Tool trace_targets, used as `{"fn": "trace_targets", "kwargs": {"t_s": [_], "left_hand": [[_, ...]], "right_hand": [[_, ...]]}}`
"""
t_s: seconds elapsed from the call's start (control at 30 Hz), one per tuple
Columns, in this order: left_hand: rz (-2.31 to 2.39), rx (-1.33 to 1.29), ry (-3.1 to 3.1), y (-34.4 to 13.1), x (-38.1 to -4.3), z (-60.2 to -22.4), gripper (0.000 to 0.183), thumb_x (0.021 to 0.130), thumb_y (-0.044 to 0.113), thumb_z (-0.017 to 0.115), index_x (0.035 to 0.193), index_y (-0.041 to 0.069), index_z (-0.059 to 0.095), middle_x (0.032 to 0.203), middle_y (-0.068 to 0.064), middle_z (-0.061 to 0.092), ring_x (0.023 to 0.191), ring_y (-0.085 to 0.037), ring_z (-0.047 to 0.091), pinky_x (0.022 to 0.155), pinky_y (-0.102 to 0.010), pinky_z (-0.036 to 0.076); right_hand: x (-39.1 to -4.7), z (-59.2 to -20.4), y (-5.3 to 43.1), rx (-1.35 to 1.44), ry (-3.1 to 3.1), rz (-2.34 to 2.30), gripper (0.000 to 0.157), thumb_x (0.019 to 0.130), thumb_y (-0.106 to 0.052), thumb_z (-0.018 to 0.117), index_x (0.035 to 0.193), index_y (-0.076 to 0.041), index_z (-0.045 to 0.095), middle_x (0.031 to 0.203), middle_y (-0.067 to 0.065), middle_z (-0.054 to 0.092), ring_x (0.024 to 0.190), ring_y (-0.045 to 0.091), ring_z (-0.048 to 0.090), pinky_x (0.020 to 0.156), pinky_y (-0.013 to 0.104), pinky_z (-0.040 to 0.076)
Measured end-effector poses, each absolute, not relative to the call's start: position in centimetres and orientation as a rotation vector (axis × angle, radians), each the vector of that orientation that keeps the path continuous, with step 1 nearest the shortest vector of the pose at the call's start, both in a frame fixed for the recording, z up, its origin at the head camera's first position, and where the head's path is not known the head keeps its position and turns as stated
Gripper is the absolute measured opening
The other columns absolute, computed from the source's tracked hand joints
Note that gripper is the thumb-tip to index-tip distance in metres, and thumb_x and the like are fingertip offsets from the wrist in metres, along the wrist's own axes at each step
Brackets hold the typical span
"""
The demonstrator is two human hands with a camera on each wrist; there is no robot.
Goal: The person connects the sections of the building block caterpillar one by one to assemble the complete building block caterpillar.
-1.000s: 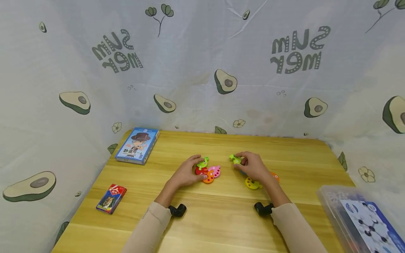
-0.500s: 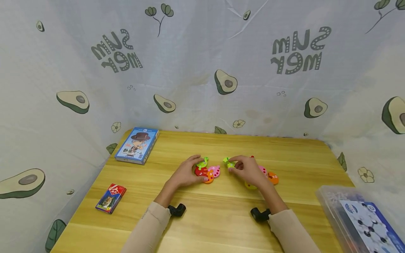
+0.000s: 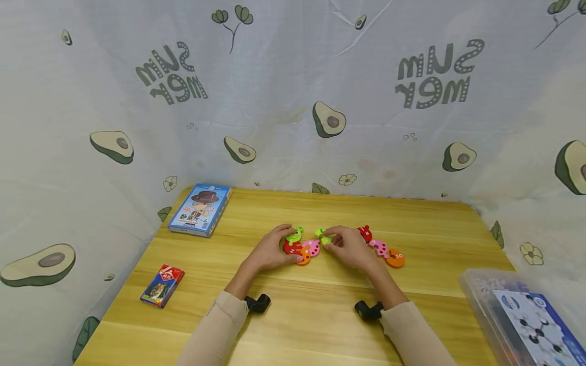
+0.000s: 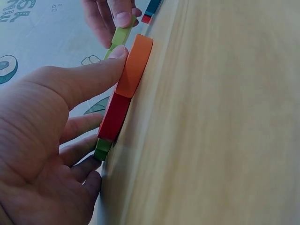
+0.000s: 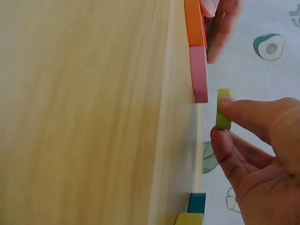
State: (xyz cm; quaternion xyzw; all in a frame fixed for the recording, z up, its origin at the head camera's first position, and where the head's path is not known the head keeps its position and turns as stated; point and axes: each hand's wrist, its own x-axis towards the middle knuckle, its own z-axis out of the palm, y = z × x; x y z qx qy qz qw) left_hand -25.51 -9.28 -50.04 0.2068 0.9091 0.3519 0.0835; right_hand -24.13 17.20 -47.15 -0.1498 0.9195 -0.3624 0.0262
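Note:
My left hand (image 3: 270,250) holds a cluster of joined wooden puzzle pieces on the table, thumb on the orange piece (image 4: 136,65), fingers by the green head piece (image 3: 294,235). Between these lie a red piece marked 2 (image 3: 292,247) and, to the right, a dotted pink piece (image 3: 312,247). My right hand (image 3: 352,247) pinches a light green puzzle piece (image 5: 223,110) between thumb and fingertips. This piece is raised off the table, just right of the pink one. The right hand partly covers it in the head view.
Right of my right hand lie a red piece (image 3: 365,233), a pink piece (image 3: 379,247) and an orange piece marked 10 (image 3: 396,258). Teal (image 5: 197,202) and yellow (image 5: 190,219) pieces sit nearby. A blue box (image 3: 199,210), a small card pack (image 3: 162,285) and a plastic case (image 3: 485,300) flank the table.
My right hand has moved left with the light green piece, closer to the pink one, uncovering the loose pieces on the right. The left hand stays at the cluster.

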Motion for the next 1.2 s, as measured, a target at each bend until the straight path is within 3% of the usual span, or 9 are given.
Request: {"fn": "trace_targets", "kwargs": {"t_s": [0.4,0.73,1.0,1.2], "left_hand": [[1.091,0.63,2.704,-9.0,-25.5,-49.9,0.081,0.082,0.044,0.085,0.151,0.016,0.053,0.165,-0.006,0.038,0.151,-0.037,0.037,0.119,-0.056,0.038],[1.072,0.633,2.706,-8.8,-25.5,-49.8,0.079,0.083,0.046,0.084,0.151,0.018,0.055,0.169,-0.007,0.029,0.153,-0.039,0.034,0.12,-0.058,0.036],[1.049,0.62,2.741,-8.8,-25.4,-50.1,0.078,0.082,0.047,0.084,0.149,0.018,0.057,0.164,-0.009,0.038,0.15,-0.041,0.038,0.118,-0.06,0.037],[1.07,0.619,2.747,-9.2,-25.3,-50.0,0.078,0.081,0.046,0.085,0.147,0.015,0.058,0.161,-0.012,0.04,0.148,-0.041,0.04,0.117,-0.06,0.039]], "right_hand": [[-24.5,-47.7,16.6,-0.486,2.84,-1.014,0.03,0.094,-0.004,0.072,0.124,-0.008,0.074,0.119,0.009,0.069,0.083,0.017,0.055,0.074,0.03,0.05],[-24.5,-47.9,16.6,-0.464,2.834,-0.98,0.029,0.094,-0.005,0.073,0.123,-0.007,0.074,0.093,0.004,0.064,0.08,0.017,0.052,0.072,0.03,0.046],[-23.5,-47.3,17.9,-0.466,2.887,-1.078,0.036,0.092,-0.014,0.077,0.124,0.0,0.071,0.106,0.012,0.07,0.08,0.016,0.058,0.073,0.03,0.051],[-23.0,-47.1,19.9,-0.398,2.942,-1.077,0.039,0.092,-0.018,0.079,0.125,0.002,0.07,0.104,0.014,0.07,0.08,0.017,0.057,0.071,0.029,0.05]]}}
